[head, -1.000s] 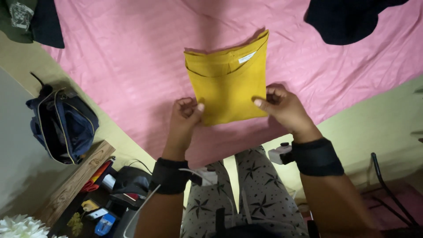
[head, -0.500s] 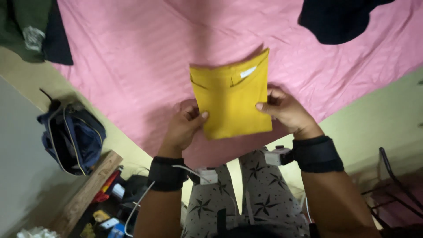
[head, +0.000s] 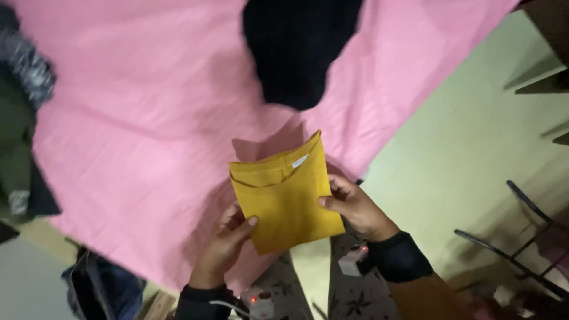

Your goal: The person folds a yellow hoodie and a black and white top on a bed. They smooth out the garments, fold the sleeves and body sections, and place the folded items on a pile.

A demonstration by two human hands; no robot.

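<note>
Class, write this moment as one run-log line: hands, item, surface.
left hand: holds folded yellow shirt | right hand: holds same shirt | pink sheet: beneath | black garment: on sheet

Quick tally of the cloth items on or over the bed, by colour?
Yellow folded shirt, held by left hand and right hand: 1
Black garment: 1
Pink sheet: 1
Dark green garment at the left edge: 1
Total: 4
</note>
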